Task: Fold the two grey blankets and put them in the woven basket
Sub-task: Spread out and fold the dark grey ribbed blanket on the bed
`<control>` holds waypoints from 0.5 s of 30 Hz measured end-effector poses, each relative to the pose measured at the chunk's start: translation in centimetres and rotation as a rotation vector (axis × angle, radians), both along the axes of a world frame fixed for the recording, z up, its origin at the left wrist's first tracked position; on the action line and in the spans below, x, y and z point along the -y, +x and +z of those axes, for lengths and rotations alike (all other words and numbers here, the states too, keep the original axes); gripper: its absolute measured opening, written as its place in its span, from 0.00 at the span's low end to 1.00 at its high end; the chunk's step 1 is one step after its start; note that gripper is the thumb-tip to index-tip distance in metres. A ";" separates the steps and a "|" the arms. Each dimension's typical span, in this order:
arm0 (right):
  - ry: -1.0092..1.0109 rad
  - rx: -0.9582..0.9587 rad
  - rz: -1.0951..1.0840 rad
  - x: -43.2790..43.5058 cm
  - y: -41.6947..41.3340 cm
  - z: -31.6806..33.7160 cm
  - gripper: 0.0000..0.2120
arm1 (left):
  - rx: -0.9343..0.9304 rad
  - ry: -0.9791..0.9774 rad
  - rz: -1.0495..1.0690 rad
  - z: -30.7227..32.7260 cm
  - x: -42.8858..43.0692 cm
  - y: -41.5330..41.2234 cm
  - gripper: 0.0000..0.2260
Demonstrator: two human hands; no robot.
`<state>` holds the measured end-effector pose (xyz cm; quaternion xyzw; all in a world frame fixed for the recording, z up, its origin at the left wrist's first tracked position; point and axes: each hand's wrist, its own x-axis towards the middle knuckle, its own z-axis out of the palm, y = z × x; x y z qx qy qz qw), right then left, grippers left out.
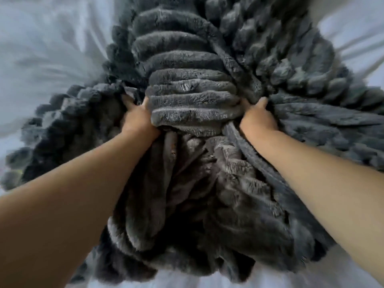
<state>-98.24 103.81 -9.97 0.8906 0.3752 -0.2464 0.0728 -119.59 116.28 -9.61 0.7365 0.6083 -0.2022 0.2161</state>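
Observation:
A thick, dark grey, ribbed plush blanket (pixel 193 65) fills most of the head view, bunched and spread over a pale bed. My left hand (pixel 138 119) grips a bunched fold at the left of the middle. My right hand (pixel 257 117) grips the fabric on the right of that same fold. Both sets of fingers are buried in the pile. A smoother, browner-grey mass of fabric (pixel 193 194) hangs between my forearms; whether it is a second blanket or the underside of the first I cannot tell. No woven basket is in view.
A pale white-grey bed sheet (pixel 41 55) lies under the blanket and shows at the left, upper right and along the bottom edge. The picture is motion-blurred towards its edges.

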 end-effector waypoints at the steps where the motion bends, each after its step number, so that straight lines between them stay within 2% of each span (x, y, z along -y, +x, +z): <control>1: 0.024 0.017 0.050 -0.3 0.5 -0.6 0.22 | 0.026 0.043 -0.005 -1.1 -0.2 0.1 0.27; 4: 0.016 0.037 0.074 -1.6 1.1 -1.9 0.19 | 0.082 0.131 0.000 -2.7 -0.6 0.0 0.25; 7: -0.023 0.064 0.029 -2.8 0.9 -1.7 0.20 | 0.174 0.153 0.084 -1.3 -0.2 0.5 0.23; 13: -0.104 0.072 0.036 -1.1 -0.1 3.0 0.15 | 0.050 0.172 -0.149 3.2 0.9 0.5 0.16; 15: -0.122 -0.013 0.026 1.8 -1.0 4.7 0.13 | 0.015 0.155 -0.301 4.8 2.4 -0.1 0.15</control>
